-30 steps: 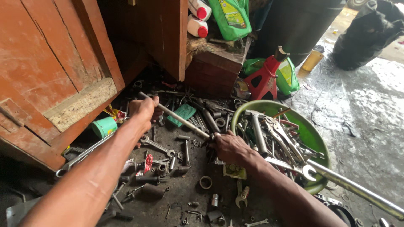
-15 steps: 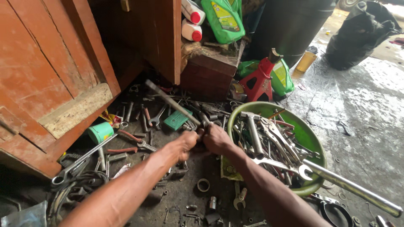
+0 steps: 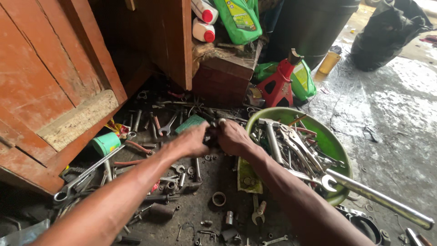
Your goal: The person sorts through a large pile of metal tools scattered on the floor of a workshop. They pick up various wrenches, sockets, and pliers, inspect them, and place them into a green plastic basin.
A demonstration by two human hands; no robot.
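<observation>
Together, both hands meet over the dirty floor [image 3: 200, 214], just left of the green basin [image 3: 339, 150] heaped with wrenches. The left hand [image 3: 193, 141] and the right hand [image 3: 232, 136] press against each other, fingers curled shut around a small dark metal part [image 3: 213, 132] held between them. Only its top shows, with a pale rounded end poking up near the far side of the knuckles. Its long axis cannot be told with any certainty; what shows suggests it stands roughly upright, pointing away from the camera.

As a judgement, the part is already picked out of the clutter and is being worked on, fitted or twisted, but nothing shows that this is finished. Loose sockets, rings and spanners lie scattered on the floor near the wrists. A green cup [image 3: 105, 143] lies to the left, and a red jack stand [image 3: 280, 84] stands on the far side.
</observation>
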